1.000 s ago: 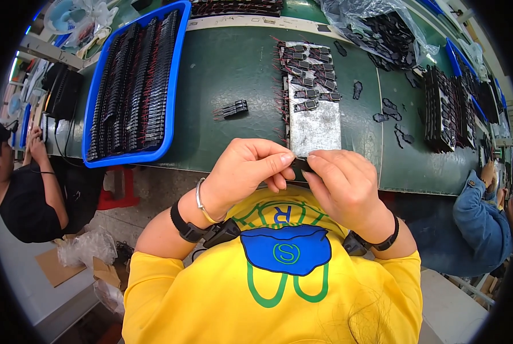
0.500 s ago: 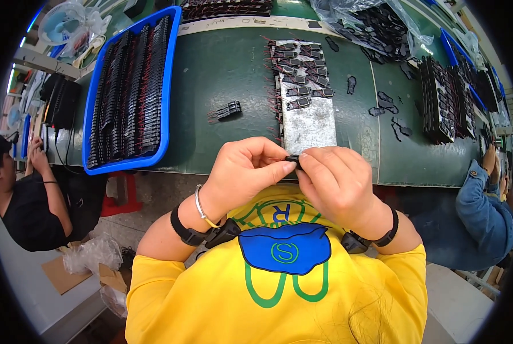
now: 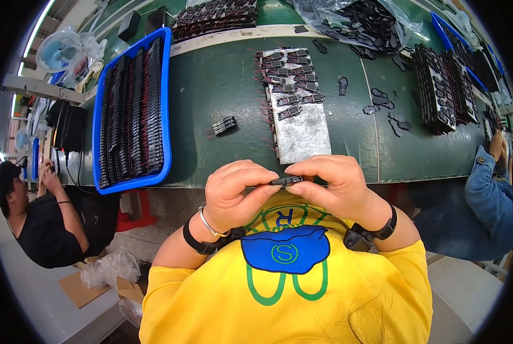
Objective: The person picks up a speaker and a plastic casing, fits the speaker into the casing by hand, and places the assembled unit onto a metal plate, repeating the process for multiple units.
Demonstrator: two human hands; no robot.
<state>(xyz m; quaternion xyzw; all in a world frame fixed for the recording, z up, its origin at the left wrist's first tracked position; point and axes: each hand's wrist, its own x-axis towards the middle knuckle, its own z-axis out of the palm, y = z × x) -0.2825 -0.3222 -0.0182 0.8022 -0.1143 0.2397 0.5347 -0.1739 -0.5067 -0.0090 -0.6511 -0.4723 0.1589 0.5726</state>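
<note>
Close to my chest, just off the table's front edge, a small black plastic part is held level between both hands. Thumb and fingertips of my left hand pinch its left end. My right hand grips the right end the same way; the fingertips hide some of the part. Beyond them lies a worn silvery metal plate. Several small black parts with grey rectangular faces and thin red wires rest in rows on its far half. A small cluster of black wired parts sits on the green table to the left.
A blue tray packed with rows of black wired parts stands at left. Flat black pieces lie loose right of the plate, below a clear bag of more. Stacked plates stand at right. One person sits on each side.
Both hands have come nearer to my body with the part. My right fingers have shifted to its right end, so more of it shows. The view has tilted slightly.
</note>
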